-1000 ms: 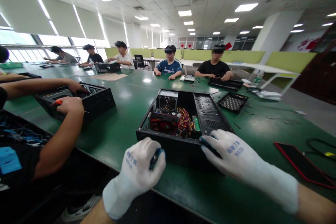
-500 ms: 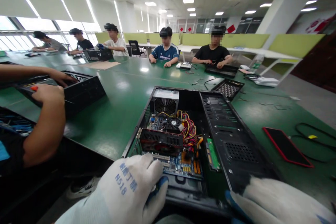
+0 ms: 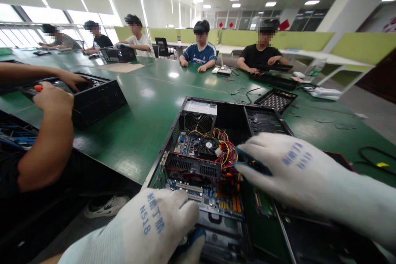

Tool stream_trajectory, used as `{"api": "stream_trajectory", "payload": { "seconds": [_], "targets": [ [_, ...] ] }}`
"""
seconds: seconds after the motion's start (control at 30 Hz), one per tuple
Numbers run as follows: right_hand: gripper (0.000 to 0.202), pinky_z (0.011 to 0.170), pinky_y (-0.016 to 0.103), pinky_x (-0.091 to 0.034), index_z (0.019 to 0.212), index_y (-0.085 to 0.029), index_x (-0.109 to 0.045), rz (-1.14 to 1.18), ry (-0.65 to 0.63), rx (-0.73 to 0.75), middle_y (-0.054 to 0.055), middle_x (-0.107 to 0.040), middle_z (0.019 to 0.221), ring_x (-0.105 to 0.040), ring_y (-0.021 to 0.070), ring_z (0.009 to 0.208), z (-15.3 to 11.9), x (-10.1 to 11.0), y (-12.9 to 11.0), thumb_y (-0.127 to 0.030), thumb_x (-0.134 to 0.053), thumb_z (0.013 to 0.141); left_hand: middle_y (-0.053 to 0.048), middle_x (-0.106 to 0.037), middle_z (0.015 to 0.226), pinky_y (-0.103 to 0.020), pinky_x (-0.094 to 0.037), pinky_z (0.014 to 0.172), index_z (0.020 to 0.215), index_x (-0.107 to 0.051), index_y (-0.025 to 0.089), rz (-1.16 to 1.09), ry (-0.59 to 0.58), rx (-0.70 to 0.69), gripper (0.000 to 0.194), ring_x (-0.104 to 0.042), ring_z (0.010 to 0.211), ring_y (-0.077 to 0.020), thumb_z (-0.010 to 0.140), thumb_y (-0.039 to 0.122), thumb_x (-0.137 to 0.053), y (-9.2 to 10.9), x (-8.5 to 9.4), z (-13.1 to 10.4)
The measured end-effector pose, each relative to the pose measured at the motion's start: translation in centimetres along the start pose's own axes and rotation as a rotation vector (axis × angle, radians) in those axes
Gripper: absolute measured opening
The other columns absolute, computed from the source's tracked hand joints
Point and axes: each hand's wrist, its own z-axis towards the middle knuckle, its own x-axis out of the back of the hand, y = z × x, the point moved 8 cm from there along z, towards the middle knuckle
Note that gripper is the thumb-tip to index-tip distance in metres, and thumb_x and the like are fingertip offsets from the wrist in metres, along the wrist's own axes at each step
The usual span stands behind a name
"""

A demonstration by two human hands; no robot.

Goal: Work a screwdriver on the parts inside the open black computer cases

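Note:
An opened black computer case (image 3: pixel 154 170) lies in front of me with its inside facing up. My left hand (image 3: pixel 154 225), in a white work glove with blue fingertips, is curled closed at the near left part of the case; what it holds is hidden. My right hand (image 3: pixel 278 161), gloved alike, reaches over the case with thumb and fingers apart, close to the bundle of coloured cables (image 3: pixel 228 152). Inside are the power supply (image 3: pixel 199 115), a CPU fan (image 3: pixel 209 145), a dark graphics card (image 3: pixel 192 168) and the blue motherboard (image 3: pixel 204 201).
At my left, a co-worker's bare hands work in another black case (image 3: pixel 99 103); one holds an orange-handled tool. A perforated black panel (image 3: pixel 275 100) and a black cable (image 3: pixel 371 161) lie on the green table (image 3: pixel 136 132). Several people sit along the far side.
My right hand has moved from the near right edge of the case up and left over the cables. My left hand stays closed at about the same place. The view has shifted slightly.

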Motion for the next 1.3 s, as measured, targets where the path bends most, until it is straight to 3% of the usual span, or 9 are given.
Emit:
{"api": "stream_trajectory", "payload": {
  "seconds": [0.2, 0.37, 0.5, 0.63, 0.73, 0.83, 0.9, 1.1, 1.3],
  "targets": [
    [0.055, 0.090, 0.042, -0.055, 0.122, -0.012, -0.073, -0.123, -0.461, -0.058, 0.020, -0.077, 0.116, -0.074, 0.0357, 0.110, 7.9, -8.6, 1.6, -0.059, -0.056, 0.099, -0.001, -0.068, 0.088, -0.029, -0.049, 0.061, 0.087, -0.061, 0.024, 0.018, -0.018, 0.019, 0.011, -0.065, 0.072, -0.0184, 0.096, 0.030, -0.061, -0.2, 0.6, -0.2],
    [0.076, 0.087, 0.039, -0.058, 0.133, -0.007, -0.068, -0.116, -0.612, -0.034, 0.023, -0.075, 0.125, -0.075, 0.0357, 0.113, 10.3, -13.3, 0.5, -0.065, -0.073, 0.084, -0.006, -0.071, 0.114, -0.036, -0.061, 0.083, 0.118, -0.069, 0.022, -0.014, 0.018, -0.005, 0.023, -0.070, 0.094, -0.0195, 0.105, 0.039, -0.062, -0.7, 0.6, -0.9],
    [0.075, 0.086, 0.041, -0.058, 0.130, -0.009, -0.070, -0.149, -0.622, -0.025, 0.021, -0.075, 0.123, -0.075, 0.0363, 0.110, 10.4, -13.6, 0.9, -0.065, -0.075, 0.079, -0.011, -0.065, 0.137, -0.046, -0.061, 0.097, 0.133, -0.066, 0.021, -0.016, 0.026, 0.000, 0.034, -0.068, 0.114, -0.0245, 0.104, 0.040, -0.066, -0.9, 0.3, -1.3],
    [0.075, 0.085, 0.041, -0.057, 0.129, -0.011, -0.071, -0.204, -0.624, -0.038, 0.019, -0.076, 0.118, -0.075, 0.0365, 0.106, 9.6, -12.4, 3.0, -0.062, -0.078, 0.074, -0.007, -0.074, 0.113, -0.034, -0.061, 0.080, 0.114, -0.073, 0.024, -0.008, 0.042, 0.005, 0.029, -0.072, 0.101, -0.0216, 0.103, 0.049, -0.062, -1.0, 0.4, -1.2],
    [0.073, 0.086, 0.043, -0.055, 0.128, -0.011, -0.070, -0.257, -0.592, -0.063, 0.021, -0.076, 0.117, -0.074, 0.0381, 0.106, 9.3, -11.7, 4.9, -0.059, -0.077, 0.074, 0.002, -0.070, 0.080, -0.023, -0.049, 0.069, 0.094, -0.074, 0.021, 0.007, 0.064, 0.035, 0.057, -0.075, 0.093, -0.0168, 0.104, 0.059, -0.034, -1.2, 0.6, -1.0],
    [0.070, 0.087, 0.045, -0.053, 0.124, -0.012, -0.071, -0.326, -0.562, -0.078, 0.022, -0.076, 0.115, -0.073, 0.0386, 0.106, 9.3, -11.7, 6.5, -0.060, -0.077, 0.074, 0.008, -0.058, 0.071, -0.021, -0.046, 0.070, 0.084, -0.073, 0.018, 0.021, 0.096, 0.084, 0.084, -0.073, 0.085, -0.0099, 0.096, 0.056, 0.000, -1.5, 1.0, -0.7],
    [0.067, 0.088, 0.045, -0.052, 0.122, -0.013, -0.072, -0.361, -0.565, -0.073, 0.022, -0.077, 0.113, -0.072, 0.0382, 0.107, 9.5, -12.2, 7.1, -0.056, -0.081, 0.071, 0.008, -0.058, 0.072, -0.017, -0.046, 0.066, 0.078, -0.071, 0.020, 0.038, 0.105, 0.076, 0.076, -0.071, 0.075, -0.0068, 0.095, 0.055, -0.006, -1.3, 1.2, -0.5],
    [0.045, 0.093, 0.046, -0.049, 0.111, -0.016, -0.078, -0.398, -0.617, -0.098, 0.020, -0.079, 0.113, -0.071, 0.0373, 0.111, 10.3, -13.0, 8.3, -0.035, -0.085, 0.071, 0.001, -0.068, 0.081, -0.022, -0.050, 0.052, 0.085, -0.062, 0.024, 0.139, 0.105, 0.000, 0.008, -0.067, 0.064, -0.0146, 0.090, 0.029, -0.058, -0.2, 1.0, -0.2],
    [0.029, 0.086, 0.044, -0.051, 0.097, -0.018, -0.083, -0.356, -0.652, -0.150, 0.020, -0.082, 0.103, -0.076, 0.0362, 0.104, 10.8, -12.6, 9.0, -0.037, -0.084, 0.075, -0.003, -0.070, 0.085, -0.030, -0.046, 0.048, 0.088, -0.058, 0.025, 0.158, 0.061, 0.024, 0.006, -0.066, 0.065, -0.0202, 0.090, 0.031, -0.058, -0.2, 0.2, -0.2]
  ]
}}
